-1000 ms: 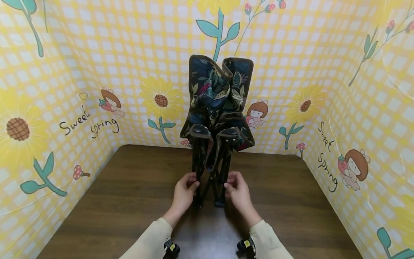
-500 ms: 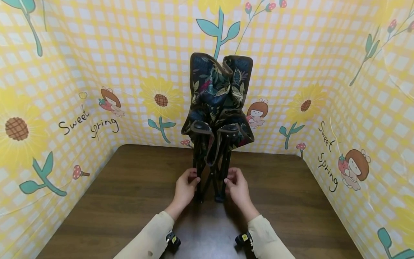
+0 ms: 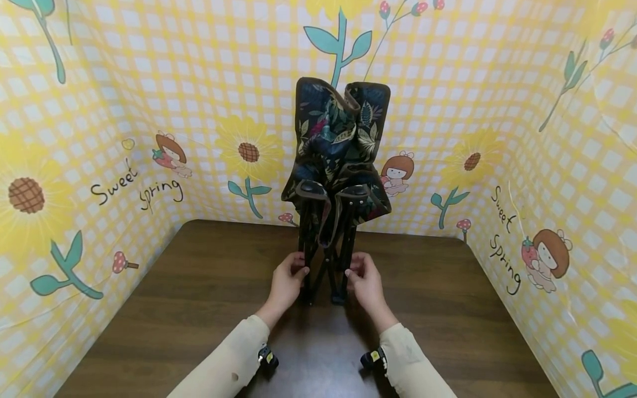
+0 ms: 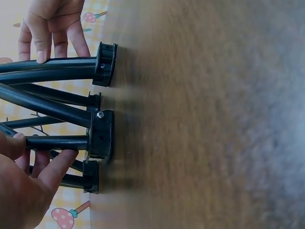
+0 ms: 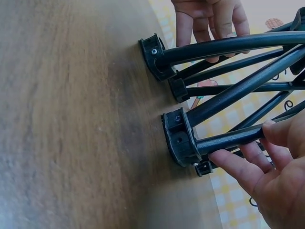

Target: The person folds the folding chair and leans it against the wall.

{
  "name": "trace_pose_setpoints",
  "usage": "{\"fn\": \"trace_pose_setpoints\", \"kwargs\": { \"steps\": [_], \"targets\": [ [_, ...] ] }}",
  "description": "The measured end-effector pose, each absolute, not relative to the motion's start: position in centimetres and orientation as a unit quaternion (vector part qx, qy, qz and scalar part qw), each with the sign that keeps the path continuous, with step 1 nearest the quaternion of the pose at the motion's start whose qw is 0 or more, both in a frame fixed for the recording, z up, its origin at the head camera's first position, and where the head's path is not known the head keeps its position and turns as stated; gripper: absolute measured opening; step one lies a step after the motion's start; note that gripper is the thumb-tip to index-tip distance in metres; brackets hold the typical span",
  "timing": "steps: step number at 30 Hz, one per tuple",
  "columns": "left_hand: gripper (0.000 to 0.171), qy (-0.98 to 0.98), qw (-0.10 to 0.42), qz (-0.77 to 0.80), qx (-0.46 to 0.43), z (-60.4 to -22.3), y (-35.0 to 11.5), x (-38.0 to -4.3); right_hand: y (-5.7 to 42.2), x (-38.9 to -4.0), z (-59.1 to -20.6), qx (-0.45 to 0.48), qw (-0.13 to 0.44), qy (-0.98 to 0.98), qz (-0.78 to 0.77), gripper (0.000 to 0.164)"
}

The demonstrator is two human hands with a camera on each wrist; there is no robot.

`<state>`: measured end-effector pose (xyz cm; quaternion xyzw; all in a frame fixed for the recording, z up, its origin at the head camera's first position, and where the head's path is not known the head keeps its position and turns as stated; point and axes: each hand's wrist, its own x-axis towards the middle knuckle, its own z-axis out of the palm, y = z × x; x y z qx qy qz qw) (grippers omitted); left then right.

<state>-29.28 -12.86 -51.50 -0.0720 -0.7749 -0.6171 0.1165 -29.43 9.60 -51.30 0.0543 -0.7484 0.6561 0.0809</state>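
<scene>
A folding chair (image 3: 330, 135) stands upright and partly folded on the brown table, its dark floral fabric bunched above black metal legs. My left hand (image 3: 287, 282) grips a front leg tube (image 4: 57, 142) on the left side, thumb on the near face and fingers behind. On the right side my right hand (image 3: 366, 284) pinches the matching leg tube (image 5: 233, 139) the same way. Black plastic feet (image 4: 101, 134) cap the tubes close over the tabletop in both wrist views. The crossed legs stand near each other, and the rear ones are partly hidden in the head view.
The wooden table (image 3: 209, 331) extends around the chair on all sides. A yellow checked cloth (image 3: 209, 72) with sunflowers and cartoon figures walls it in at the back, left and right. A small black camera (image 3: 269, 358) is strapped at each wrist.
The chair has shifted slightly away toward the back of the table, and both hands have moved along with it. The grip on each leg tube stays the same.
</scene>
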Motion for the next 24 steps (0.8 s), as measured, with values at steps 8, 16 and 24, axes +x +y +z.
{"fn": "trace_pose_setpoints", "kwargs": {
  "steps": [8,16,24],
  "targets": [
    [0.032,-0.766,0.104,-0.629,-0.084,-51.5,-13.1,-29.8,9.4,-29.1,-49.4,0.059,0.064,-0.756,0.649,0.040],
    [0.033,-0.755,0.093,-0.641,-0.103,-51.7,-13.3,-30.6,9.6,-30.1,-50.5,0.056,0.073,-0.755,0.649,0.040],
    [0.033,-0.764,0.093,-0.631,-0.094,-51.4,-13.2,-31.2,9.8,-31.3,-51.4,0.064,0.085,-0.750,0.653,0.039]
  ]
}}
